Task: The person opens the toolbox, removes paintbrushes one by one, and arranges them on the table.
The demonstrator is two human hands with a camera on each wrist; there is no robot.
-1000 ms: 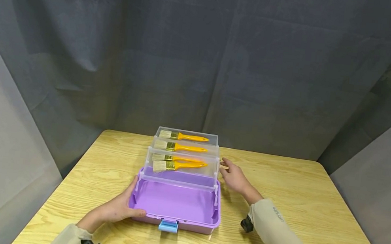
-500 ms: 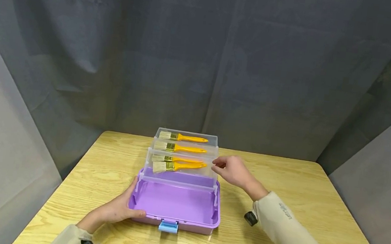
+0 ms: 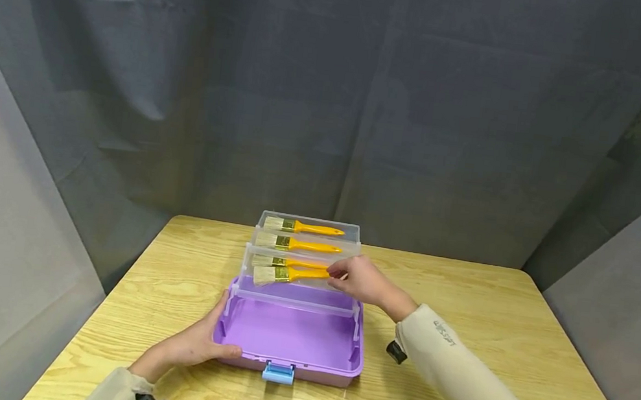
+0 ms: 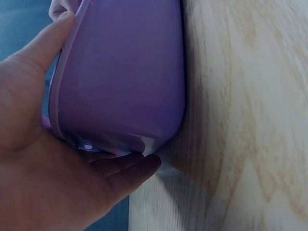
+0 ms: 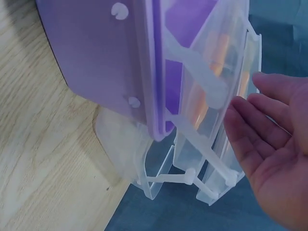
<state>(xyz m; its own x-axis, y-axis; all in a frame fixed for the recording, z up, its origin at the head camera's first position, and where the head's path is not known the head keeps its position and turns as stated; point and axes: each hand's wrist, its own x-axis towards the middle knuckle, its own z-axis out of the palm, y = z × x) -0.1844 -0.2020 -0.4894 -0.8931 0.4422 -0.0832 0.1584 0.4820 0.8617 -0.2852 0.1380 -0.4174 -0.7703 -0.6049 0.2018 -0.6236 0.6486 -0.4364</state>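
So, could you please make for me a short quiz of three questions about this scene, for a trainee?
1. Count: How many paintbrushes show in the head view?

2. Choose one: The left hand grips
A) a paintbrush
B) the purple box
C) the dark curtain

3. True or false: The right hand is nearer to the handles of the lowest two brushes than to their bristles.

Key: 1. Four. 2. B. 3. True.
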